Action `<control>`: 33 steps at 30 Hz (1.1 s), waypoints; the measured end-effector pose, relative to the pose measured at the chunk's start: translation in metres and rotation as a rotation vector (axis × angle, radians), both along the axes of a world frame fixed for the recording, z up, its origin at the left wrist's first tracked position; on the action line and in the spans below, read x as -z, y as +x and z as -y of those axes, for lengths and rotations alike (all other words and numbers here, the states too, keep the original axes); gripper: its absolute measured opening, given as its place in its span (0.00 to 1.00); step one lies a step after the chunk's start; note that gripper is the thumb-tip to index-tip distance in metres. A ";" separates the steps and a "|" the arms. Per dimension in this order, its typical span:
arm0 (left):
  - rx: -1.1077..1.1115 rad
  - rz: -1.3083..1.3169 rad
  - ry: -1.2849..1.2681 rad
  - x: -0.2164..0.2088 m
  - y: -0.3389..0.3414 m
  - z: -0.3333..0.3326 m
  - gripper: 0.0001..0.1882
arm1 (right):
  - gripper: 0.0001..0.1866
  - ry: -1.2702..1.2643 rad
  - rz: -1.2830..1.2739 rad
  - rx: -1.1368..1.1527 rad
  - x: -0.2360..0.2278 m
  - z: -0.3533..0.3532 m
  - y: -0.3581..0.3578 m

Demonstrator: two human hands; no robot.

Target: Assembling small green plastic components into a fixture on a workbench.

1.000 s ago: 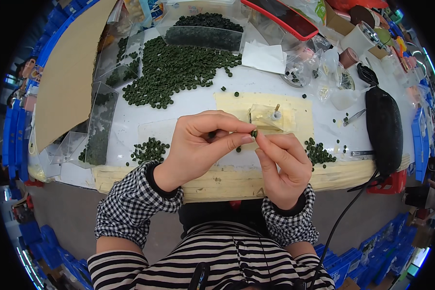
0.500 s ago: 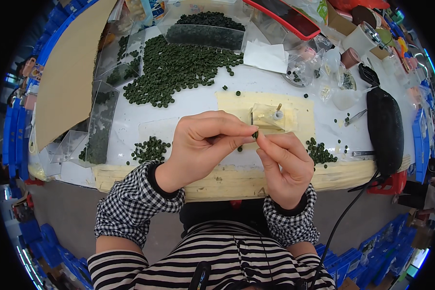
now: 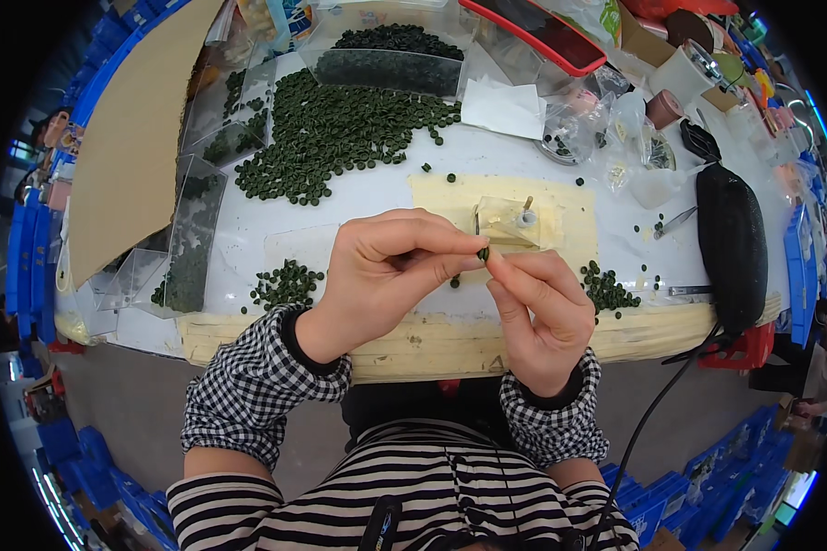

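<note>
Between the fingertips of both hands is one small dark green round piece (image 3: 483, 254). My left hand (image 3: 386, 271) pinches it with thumb and forefinger, and my right hand (image 3: 547, 312) grips it from the other side. Just beyond the fingers stands a small block fixture (image 3: 505, 220) wrapped in cream tape, with a thin peg upright on it. A small pile of green pieces (image 3: 287, 283) lies left of my left hand. Another small pile (image 3: 609, 288) lies right of my right hand.
A large heap of green pieces (image 3: 340, 129) covers the back left, near clear plastic trays (image 3: 390, 72). Cardboard (image 3: 129, 138) leans at the left. A red-cased phone (image 3: 542, 37), white paper (image 3: 504, 107), tweezers (image 3: 678, 223) and a black pouch (image 3: 733, 239) with a cable lie toward the right.
Almost nothing differs. Both hands stay together on the green piece, with only a very slight shift of the fingers.
</note>
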State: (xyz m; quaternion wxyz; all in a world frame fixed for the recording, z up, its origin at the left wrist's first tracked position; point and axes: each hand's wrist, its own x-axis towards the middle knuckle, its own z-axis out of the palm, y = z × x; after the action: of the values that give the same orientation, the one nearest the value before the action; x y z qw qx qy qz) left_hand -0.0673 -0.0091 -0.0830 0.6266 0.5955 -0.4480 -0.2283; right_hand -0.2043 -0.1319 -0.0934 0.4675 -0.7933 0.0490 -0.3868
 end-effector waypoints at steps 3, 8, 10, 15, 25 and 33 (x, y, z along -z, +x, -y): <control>-0.002 -0.028 0.043 -0.003 -0.001 -0.001 0.11 | 0.17 -0.014 0.014 0.003 -0.001 0.000 0.000; 0.008 -0.030 0.005 -0.002 -0.001 0.000 0.10 | 0.17 -0.034 0.026 0.006 0.001 0.001 -0.001; 0.009 -0.007 -0.009 0.000 0.000 -0.001 0.11 | 0.17 -0.035 0.035 0.007 0.001 0.001 0.000; -0.002 -0.019 0.020 -0.007 -0.003 0.000 0.12 | 0.17 -0.039 0.036 0.024 0.001 0.001 -0.001; -0.021 0.115 -0.033 0.000 -0.001 0.001 0.13 | 0.16 -0.028 0.026 0.040 0.000 0.000 -0.001; -0.043 0.183 -0.031 -0.002 -0.001 0.000 0.12 | 0.16 -0.024 0.023 0.037 0.002 0.000 -0.001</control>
State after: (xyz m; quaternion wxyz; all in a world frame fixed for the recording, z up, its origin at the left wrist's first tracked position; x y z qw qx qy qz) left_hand -0.0688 -0.0095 -0.0805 0.5969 0.6137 -0.4937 -0.1525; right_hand -0.2050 -0.1319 -0.0955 0.4515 -0.7933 0.0537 -0.4049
